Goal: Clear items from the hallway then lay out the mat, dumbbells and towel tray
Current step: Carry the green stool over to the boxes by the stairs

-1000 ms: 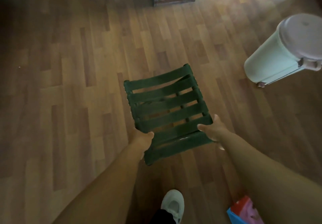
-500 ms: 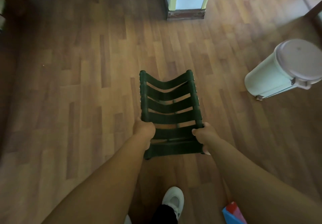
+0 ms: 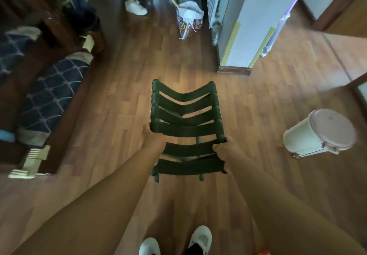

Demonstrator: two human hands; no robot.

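Head view, looking down my two bare arms: I hold a dark green folding stool with a seat of woven fabric straps out in front of me, over the brown wood-plank floor. My left hand is curled round the stool's left side rail, about two thirds of the way toward me. My right hand grips the right rail at nearly the same level, fingers wrapped over the edge of a strap. The seat sags in the middle between the two rails, and its far end points away from me down the hallway. Two short leg ends show under the near edge (whether they touch the floor, I cannot tell).

My white shoes stand just behind the stool. A pale round bin with a pinkish lid sits on the floor well to my right. To my left runs a dark wooden bench with navy patterned cushions. Ahead on the right is a white wall corner with yellow edge strips, and beyond it a printed bag with white stuffing on the floor, near another person's white shoe.
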